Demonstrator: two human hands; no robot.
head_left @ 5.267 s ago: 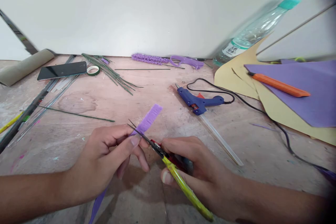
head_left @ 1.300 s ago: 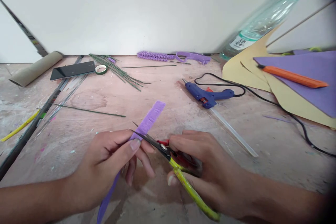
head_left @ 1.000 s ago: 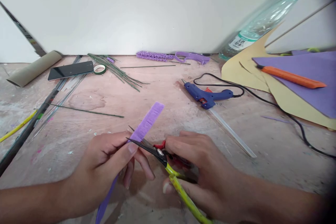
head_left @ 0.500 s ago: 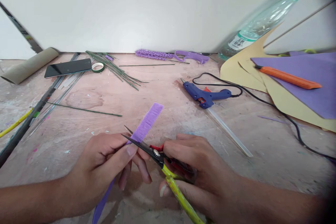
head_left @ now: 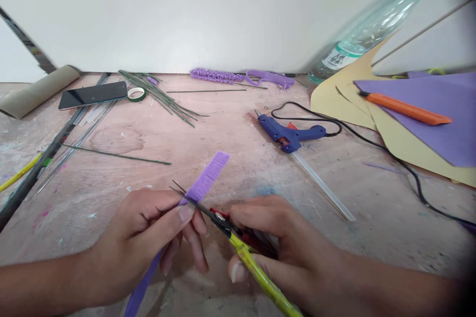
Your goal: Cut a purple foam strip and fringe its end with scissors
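A purple strip, possibly felt or foam, is pinched between the thumb and index finger of my left hand. Its upper part bears a row of short slits, and its tail hangs below the hand. My right hand grips scissors with dark blades, a red handle part and a yellow one. The blades lie across the strip just beyond my left fingertips, only slightly apart. Part of the handles is hidden by the right fingers.
A blue glue gun with a clear stick and black cord lies to the right. Behind it stand a bottle and an orange cutter on purple sheets. Green wires, tape, a phone and a cardboard tube lie left.
The scissor blades have drawn closer together across the strip. The view has shifted slightly, and both hands stay in nearly the same place.
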